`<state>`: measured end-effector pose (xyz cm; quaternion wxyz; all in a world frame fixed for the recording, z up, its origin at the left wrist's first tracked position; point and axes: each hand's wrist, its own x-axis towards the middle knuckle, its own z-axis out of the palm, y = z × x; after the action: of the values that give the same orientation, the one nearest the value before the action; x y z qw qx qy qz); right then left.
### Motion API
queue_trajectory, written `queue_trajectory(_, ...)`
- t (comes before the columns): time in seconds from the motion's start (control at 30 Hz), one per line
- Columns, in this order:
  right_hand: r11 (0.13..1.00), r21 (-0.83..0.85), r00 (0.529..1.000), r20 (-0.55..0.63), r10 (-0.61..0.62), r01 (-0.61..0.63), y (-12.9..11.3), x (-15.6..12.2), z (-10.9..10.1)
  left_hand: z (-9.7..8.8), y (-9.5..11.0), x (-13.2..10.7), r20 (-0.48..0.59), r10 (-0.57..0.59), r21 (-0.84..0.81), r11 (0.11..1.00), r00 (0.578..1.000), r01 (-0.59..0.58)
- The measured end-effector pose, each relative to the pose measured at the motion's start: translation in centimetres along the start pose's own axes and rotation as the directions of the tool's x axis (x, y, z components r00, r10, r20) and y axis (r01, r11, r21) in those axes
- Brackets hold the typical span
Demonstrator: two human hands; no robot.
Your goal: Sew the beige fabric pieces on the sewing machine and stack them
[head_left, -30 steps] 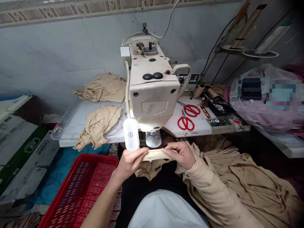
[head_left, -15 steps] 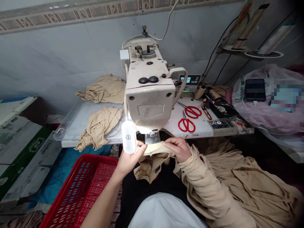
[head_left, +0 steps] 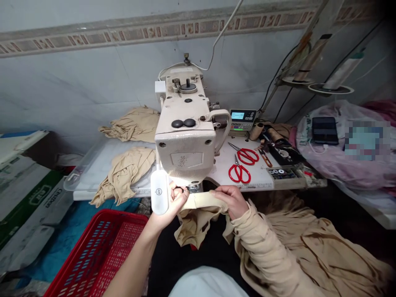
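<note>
A beige fabric band [head_left: 199,201] stretches between my two hands, just in front of the presser foot of a white sewing machine [head_left: 188,152]. My left hand [head_left: 173,204] pinches the band's left end, its fingers partly hidden behind the machine's white lamp [head_left: 159,192]. Thumb and fingers of my right hand [head_left: 230,200] are closed on the right end. More beige cloth [head_left: 193,227] hangs crumpled below the band. Gathered beige fabric [head_left: 266,243] covers my right forearm and joins a large heap on the right.
Two red-handled scissors [head_left: 239,173] and thread snips [head_left: 265,157] lie right of the machine. Beige cloth piles [head_left: 126,169] rest on its left. A red plastic basket [head_left: 99,247] stands low at left. A control panel [head_left: 243,119] and thread cones [head_left: 343,74] are behind right.
The band has come back from the needle area toward me, held by both hands. My left fingers have curled in by the lamp. The whole view has shifted slightly.
</note>
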<state>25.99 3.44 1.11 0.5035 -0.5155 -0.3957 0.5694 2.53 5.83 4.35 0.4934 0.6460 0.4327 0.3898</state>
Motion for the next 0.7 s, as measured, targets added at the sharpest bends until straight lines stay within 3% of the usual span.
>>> queue_trajectory(0.13,0.99,-0.135,0.994,0.11,-0.02,0.034,-0.6,-1.8,-0.3,-0.5,-0.4,-2.4,0.035,-0.091,0.015,0.996,0.995,0.091)
queue_trajectory(0.27,0.961,-0.251,0.98,0.185,-0.068,0.114,-1.0,-3.3,0.2,-1.2,-0.7,-4.6,0.048,-0.004,0.123,0.992,0.999,-0.002)
queue_trajectory(0.4,0.936,-0.28,0.964,0.214,-0.156,0.214,-1.8,-4.0,1.1,-1.3,-0.5,-5.1,0.105,0.044,0.222,0.973,0.993,-0.067)
queue_trajectory(0.53,0.907,-0.317,0.958,0.158,-0.238,0.277,-2.4,-3.7,1.9,-1.0,-0.8,-4.7,0.058,-0.076,0.149,0.987,0.995,0.067)
queue_trajectory(0.7,0.93,-0.316,0.981,0.097,-0.165,0.188,-1.7,-2.6,1.8,-0.8,-1.3,-4.2,-0.011,-0.224,-0.021,0.974,0.974,0.224)
